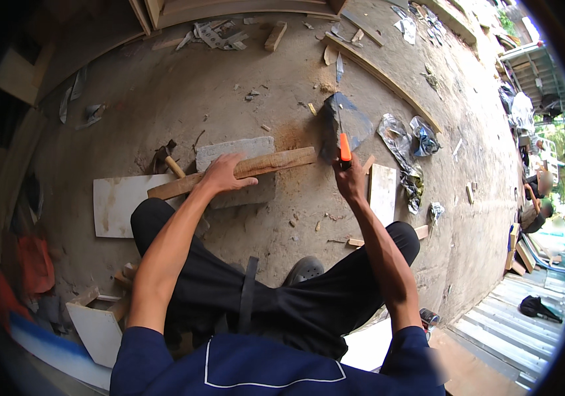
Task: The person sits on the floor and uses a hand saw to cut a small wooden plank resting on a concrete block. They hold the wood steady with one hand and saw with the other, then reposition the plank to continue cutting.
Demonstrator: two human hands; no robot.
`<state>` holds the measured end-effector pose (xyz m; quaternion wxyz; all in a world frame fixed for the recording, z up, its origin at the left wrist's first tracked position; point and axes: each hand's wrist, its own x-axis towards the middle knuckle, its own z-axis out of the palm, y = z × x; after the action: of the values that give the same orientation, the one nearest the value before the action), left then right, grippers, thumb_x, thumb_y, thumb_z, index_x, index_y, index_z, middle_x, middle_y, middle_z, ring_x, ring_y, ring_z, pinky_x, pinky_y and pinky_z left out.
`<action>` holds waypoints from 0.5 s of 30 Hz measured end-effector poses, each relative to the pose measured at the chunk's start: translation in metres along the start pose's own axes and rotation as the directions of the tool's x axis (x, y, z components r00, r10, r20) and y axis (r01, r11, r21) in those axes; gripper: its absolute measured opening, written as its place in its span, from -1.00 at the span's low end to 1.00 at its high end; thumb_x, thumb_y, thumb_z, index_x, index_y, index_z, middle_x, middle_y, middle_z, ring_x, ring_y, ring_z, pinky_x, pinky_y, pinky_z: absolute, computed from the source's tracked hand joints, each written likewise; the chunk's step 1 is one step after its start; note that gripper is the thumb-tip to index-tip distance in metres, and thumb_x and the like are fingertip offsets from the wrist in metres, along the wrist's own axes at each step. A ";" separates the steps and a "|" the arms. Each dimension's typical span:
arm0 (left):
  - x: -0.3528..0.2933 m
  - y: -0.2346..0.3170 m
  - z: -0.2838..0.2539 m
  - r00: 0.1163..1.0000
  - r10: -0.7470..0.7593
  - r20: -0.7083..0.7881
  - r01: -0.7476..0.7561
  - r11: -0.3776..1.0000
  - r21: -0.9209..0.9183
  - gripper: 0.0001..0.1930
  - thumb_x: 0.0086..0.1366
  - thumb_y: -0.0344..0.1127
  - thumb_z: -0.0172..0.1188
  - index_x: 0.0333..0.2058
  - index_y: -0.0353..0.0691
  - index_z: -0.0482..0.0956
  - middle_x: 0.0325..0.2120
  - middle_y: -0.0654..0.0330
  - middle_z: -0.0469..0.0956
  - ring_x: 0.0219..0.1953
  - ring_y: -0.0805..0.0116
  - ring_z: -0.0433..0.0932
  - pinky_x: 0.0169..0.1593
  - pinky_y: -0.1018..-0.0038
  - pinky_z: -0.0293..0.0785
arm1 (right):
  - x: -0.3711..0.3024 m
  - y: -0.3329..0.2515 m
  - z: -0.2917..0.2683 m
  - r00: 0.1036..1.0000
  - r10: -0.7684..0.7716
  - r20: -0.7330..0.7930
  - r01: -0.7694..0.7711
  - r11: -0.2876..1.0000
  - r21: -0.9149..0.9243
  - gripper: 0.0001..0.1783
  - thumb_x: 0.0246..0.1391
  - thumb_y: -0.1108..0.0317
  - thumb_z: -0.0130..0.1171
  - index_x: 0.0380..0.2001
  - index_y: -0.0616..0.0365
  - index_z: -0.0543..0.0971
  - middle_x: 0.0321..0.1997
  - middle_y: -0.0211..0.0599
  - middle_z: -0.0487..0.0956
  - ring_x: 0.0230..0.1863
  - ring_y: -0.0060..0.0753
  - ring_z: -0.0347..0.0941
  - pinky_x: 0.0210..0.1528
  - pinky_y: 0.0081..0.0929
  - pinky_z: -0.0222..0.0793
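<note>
My left hand [226, 173] lies over a length of wood [282, 160], thumb stretched along it and fingers over its far side, holding it down. That wood rests at a slant across a grey concrete block [246, 145]. In my right hand [349, 179] is a handsaw with an orange handle [344, 146], fingers wrapped round the grip. Its thin blade points away from me, to the right of the wood's end and apart from it. A hammer [174, 165] with a wooden handle lies left of the block, partly behind the wood.
A white board [124, 204] lies at the left, and another pale board [382, 195] is near my right knee. Dark plastic [356, 122] and crumpled clear wrap [396, 135] lie to the right. Sawdust [292, 135] covers ground beside the block. A long plank [388, 82] stretches across the far right.
</note>
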<state>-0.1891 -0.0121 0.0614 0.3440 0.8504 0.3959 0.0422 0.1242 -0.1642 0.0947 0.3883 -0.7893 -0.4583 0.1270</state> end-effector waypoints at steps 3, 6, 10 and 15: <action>0.009 0.004 -0.003 0.988 -0.062 0.139 0.048 0.994 0.100 -0.21 -0.07 0.14 0.34 0.08 -0.19 0.34 -0.01 -0.04 0.44 0.08 0.02 0.39 0.11 0.19 0.33 | -0.007 -0.022 0.001 0.997 0.069 0.032 -0.068 0.997 -0.031 -0.68 0.05 0.19 0.16 -0.34 0.26 0.43 -0.48 0.10 0.53 -0.39 0.11 0.52 -0.37 -0.19 0.36; 0.000 0.036 -0.009 0.991 -0.078 0.104 0.063 0.988 0.144 -0.30 -0.08 0.02 0.38 0.00 -0.18 0.34 -0.11 0.00 0.49 -0.02 0.02 0.46 0.00 0.19 0.39 | -0.010 -0.014 -0.009 0.996 0.086 -0.004 -0.086 0.996 -0.013 -0.66 0.07 0.16 0.15 -0.34 0.26 0.43 -0.49 0.10 0.52 -0.40 0.11 0.52 -0.37 -0.19 0.36; -0.026 0.032 0.005 0.986 0.093 -0.137 -0.058 0.969 0.238 -0.30 -0.14 -0.12 0.44 -0.02 -0.14 0.32 -0.21 0.06 0.46 -0.12 0.04 0.48 -0.12 0.17 0.43 | -0.009 -0.013 -0.005 0.992 0.125 -0.020 -0.122 0.987 0.107 -0.68 0.05 0.20 0.18 -0.31 0.25 0.44 -0.51 -0.02 0.50 -0.45 -0.10 0.46 -0.37 -0.29 0.34; -0.050 0.044 0.031 0.978 0.197 -0.071 -0.143 0.877 0.459 -0.29 -0.10 -0.12 0.43 0.00 -0.18 0.28 -0.17 0.08 0.33 -0.11 0.07 0.41 -0.09 0.25 0.37 | -0.009 -0.018 -0.005 0.992 0.129 -0.002 -0.127 0.982 0.142 -0.68 0.06 0.19 0.15 -0.35 0.27 0.41 -0.50 0.13 0.51 -0.43 0.17 0.49 -0.39 -0.17 0.35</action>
<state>-0.1843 -0.0843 0.0753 0.1087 0.9345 0.3377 0.0287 0.1108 -0.1689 0.1104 0.4366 -0.7884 -0.3945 0.1795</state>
